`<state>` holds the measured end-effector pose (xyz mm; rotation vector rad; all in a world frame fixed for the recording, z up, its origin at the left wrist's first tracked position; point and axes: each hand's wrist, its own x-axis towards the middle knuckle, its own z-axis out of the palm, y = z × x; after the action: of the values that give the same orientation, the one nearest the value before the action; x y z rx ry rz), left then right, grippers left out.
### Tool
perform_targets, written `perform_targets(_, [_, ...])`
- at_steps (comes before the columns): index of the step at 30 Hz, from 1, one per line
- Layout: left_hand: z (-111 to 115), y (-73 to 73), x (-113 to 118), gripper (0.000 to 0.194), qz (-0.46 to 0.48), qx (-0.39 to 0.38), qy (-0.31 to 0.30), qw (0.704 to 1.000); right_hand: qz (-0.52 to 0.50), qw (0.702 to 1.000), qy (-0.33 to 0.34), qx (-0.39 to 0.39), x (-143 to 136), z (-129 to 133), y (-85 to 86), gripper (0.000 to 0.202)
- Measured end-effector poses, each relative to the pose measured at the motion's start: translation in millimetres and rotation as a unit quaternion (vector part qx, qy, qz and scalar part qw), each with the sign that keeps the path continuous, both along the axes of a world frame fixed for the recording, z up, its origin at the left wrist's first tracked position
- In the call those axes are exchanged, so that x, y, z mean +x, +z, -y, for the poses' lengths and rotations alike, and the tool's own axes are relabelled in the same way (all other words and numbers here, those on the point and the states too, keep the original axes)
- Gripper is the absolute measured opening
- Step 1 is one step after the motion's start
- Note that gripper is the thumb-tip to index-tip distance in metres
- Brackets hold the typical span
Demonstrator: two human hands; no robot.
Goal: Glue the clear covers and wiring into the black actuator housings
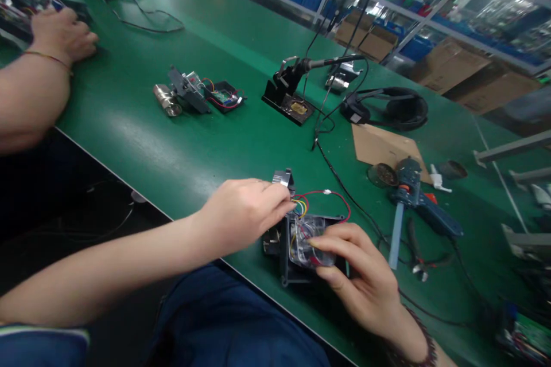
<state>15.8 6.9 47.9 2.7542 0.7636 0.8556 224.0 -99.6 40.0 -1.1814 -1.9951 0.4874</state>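
Note:
A dark device housing (286, 264) with a clear plastic part (307, 246) inside lies at the table's near edge. My left hand (245, 212) is closed at the housing's upper left, fingertips around a small dark and silvery part (282, 176) near the coloured wires. A red wire (348, 200) with a white connector loops out above. The fingers and thumb of my right hand (361, 275) pinch the clear plastic part from the right.
On the green table (206, 149) are an opened device (189, 92), a soldering iron stand (288, 103), headphones (400, 109), cardboard (387, 146), a glue gun (408, 183) and pliers (415, 252). Cables cross the right side. Another person's hand (62, 34) works at the upper left.

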Motion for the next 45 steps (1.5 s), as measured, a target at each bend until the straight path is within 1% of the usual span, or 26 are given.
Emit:
perform_targets(1, [10.5, -7.4, -1.3, 0.029, 0.037, -0.049, 0.029, 0.998, 0.002, 1.000, -0.001, 0.001, 0.3, -0.1, 0.3, 0.021])
perform_targets(3, [31.4, -21.8, -1.4, 0.033, 0.091, -0.156, 0.063, 0.982, -0.002, 1.000, -0.003, 0.000, 0.4, -0.9, 1.3, 0.021])
perform_targets(6, [54.6, -39.7, 3.4, 0.025, 0.148, -0.301, 0.092, 0.938, -0.013, 1.000, -0.007, -0.004, -0.4, -2.9, 3.3, 0.021])
perform_targets(7, [59.2, -43.9, 5.9, 0.022, 0.166, -0.339, 0.093, 0.921, -0.014, 1.000, -0.007, -0.005, -0.6, -3.4, 4.0, 0.021])
perform_targets(9, [64.0, -48.8, 11.1, 0.025, 0.189, -0.398, 0.070, 0.895, -0.012, 1.000, -0.002, -0.008, -0.2, -3.5, 5.5, 0.021])
perform_targets(12, [64.0, -48.5, 17.7, 0.033, 0.178, -0.452, 0.013, 0.874, -0.014, 1.000, 0.009, -0.023, 1.8, -2.4, 7.8, 0.021])
perform_targets(13, [63.0, -47.2, 19.3, 0.035, 0.172, -0.461, 0.008, 0.870, -0.015, 0.999, 0.014, -0.030, 2.5, -1.9, 8.5, 0.021])
perform_targets(15, [60.7, -44.6, 21.5, 0.037, 0.166, -0.472, 0.020, 0.866, -0.006, 0.999, 0.024, -0.038, 3.1, -1.0, 10.0, 0.021])
perform_targets(19, [57.8, -43.5, 22.6, 0.038, 0.170, -0.491, 0.033, 0.853, 0.020, 0.999, 0.028, -0.025, 0.3, 0.4, 11.0, 0.020])
perform_targets(25, [61.9, -46.0, 23.1, 0.035, 0.222, -0.538, 0.042, 0.812, 0.038, 0.999, 0.006, 0.011, -4.3, 2.7, 7.7, 0.019])
perform_targets(29, [63.4, -39.8, 30.9, 0.040, 0.253, -0.553, 0.052, 0.792, 0.039, 0.999, 0.014, 0.006, -3.7, 7.7, 7.4, 0.023])
perform_targets(32, [62.6, -34.1, 37.0, 0.034, 0.239, -0.566, 0.064, 0.787, 0.029, 1.000, 0.008, 0.007, -1.9, 17.7, 6.4, 0.025])
perform_targets(33, [62.6, -32.9, 37.9, 0.032, 0.231, -0.567, 0.068, 0.788, 0.023, 1.000, -0.016, 0.011, -1.4, 22.0, 5.0, 0.025])
perform_targets(34, [62.8, -32.3, 38.2, 0.032, 0.224, -0.567, 0.073, 0.789, 0.012, 0.998, -0.060, 0.015, -1.3, 26.4, 3.0, 0.024])
perform_targets(35, [63.3, -32.1, 37.8, 0.032, 0.217, -0.565, 0.078, 0.792, -0.007, 0.993, -0.119, 0.012, -1.8, 30.5, 0.3, 0.023])
perform_targets(37, [65.0, -33.1, 36.1, 0.034, 0.207, -0.556, 0.081, 0.801, -0.067, 0.970, -0.233, -0.030, -4.8, 36.4, -6.4, 0.026])
perform_targets(38, [66.0, -33.9, 35.0, 0.034, 0.203, -0.549, 0.081, 0.807, -0.103, 0.956, -0.268, -0.062, -7.4, 37.9, -9.9, 0.030])
perform_targets(39, [67.2, -34.9, 33.9, 0.034, 0.200, -0.543, 0.078, 0.812, -0.138, 0.945, -0.282, -0.095, -10.6, 38.2, -13.3, 0.035])
perform_targets(41, [69.5, -37.1, 32.0, 0.035, 0.195, -0.531, 0.070, 0.821, -0.196, 0.931, -0.276, -0.139, -17.7, 36.1, -18.6, 0.049])
perform_targets(43, [71.7, -39.3, 30.1, 0.036, 0.188, -0.519, 0.063, 0.831, -0.222, 0.922, -0.270, -0.164, -23.8, 31.8, -21.8, 0.059])
perform_targets(45, [73.5, -40.9, 28.4, 0.037, 0.177, -0.509, 0.060, 0.840, -0.242, 0.916, -0.260, -0.185, -27.6, 27.4, -23.3, 0.063])
